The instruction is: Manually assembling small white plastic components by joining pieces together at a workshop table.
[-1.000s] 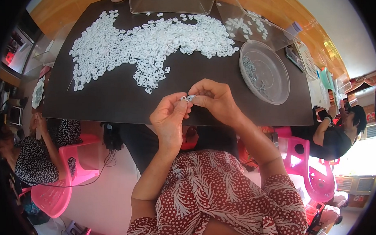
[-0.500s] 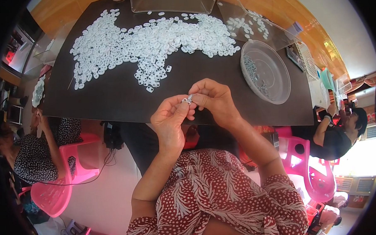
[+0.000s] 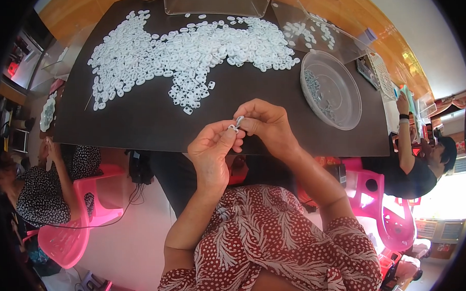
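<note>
Over the near edge of the table, my two hands meet at their fingertips. In a closed pinch, my left hand [image 3: 210, 146] holds a small white plastic piece with holes [image 3: 233, 128]. My right hand [image 3: 270, 124] is closed too, thumb and forefinger gripping a small pale oval piece [image 3: 240, 120] against the first one. Fingers cover most of both, so I cannot tell whether they are joined. Beyond my hands lies a cluster of small white two-holed pieces [image 3: 187, 90], running into a wide heap of white oval pieces [image 3: 132, 62].
At the right stands a round clear plastic dish [image 3: 355, 97] with small grey metal parts [image 3: 318, 94]. Clear bins [image 3: 215, 11] line the far edge of the dark table [image 3: 140, 125]. One person [image 3: 413, 165] sits at the right, another [image 3: 50, 193] at the left, on pink chairs [image 3: 104, 193].
My hands stay nearly in place; the oval piece in my right fingers shows more and stands more upright. The person at the right has stretched an arm out over their table.
</note>
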The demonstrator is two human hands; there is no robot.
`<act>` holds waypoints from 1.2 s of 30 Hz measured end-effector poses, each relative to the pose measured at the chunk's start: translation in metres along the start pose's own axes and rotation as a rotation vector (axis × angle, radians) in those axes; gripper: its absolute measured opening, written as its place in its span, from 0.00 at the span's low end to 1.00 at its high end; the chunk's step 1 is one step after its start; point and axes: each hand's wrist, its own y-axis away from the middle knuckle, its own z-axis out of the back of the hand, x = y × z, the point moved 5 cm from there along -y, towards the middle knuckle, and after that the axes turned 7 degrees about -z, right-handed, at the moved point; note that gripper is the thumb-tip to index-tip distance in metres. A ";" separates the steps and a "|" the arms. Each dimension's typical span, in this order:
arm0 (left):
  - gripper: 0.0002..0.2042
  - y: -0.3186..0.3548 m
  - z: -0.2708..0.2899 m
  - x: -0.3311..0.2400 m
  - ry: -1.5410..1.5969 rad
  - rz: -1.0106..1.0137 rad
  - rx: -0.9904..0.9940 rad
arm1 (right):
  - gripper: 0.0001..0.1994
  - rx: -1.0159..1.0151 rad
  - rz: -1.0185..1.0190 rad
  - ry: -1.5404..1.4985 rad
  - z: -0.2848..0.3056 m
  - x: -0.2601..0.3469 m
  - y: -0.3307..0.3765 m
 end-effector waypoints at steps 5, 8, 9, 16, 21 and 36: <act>0.06 -0.001 0.005 -0.006 -0.105 -0.064 -0.074 | 0.06 -0.035 0.006 0.061 0.001 0.006 -0.001; 0.07 0.000 0.005 -0.009 -0.161 -0.091 -0.084 | 0.06 -0.058 -0.064 0.029 0.005 0.002 -0.001; 0.07 0.001 0.004 -0.009 -0.185 -0.093 -0.079 | 0.06 -0.065 -0.050 0.035 0.006 0.002 -0.001; 0.07 0.001 0.004 -0.007 -0.170 -0.072 -0.081 | 0.07 -0.100 0.006 0.046 0.004 0.001 -0.002; 0.08 0.002 0.004 -0.005 -0.179 -0.095 -0.067 | 0.06 -0.100 0.046 0.046 -0.002 0.007 -0.001; 0.08 0.006 0.005 -0.002 -0.203 -0.155 -0.099 | 0.05 -0.197 0.128 0.180 -0.006 0.007 0.005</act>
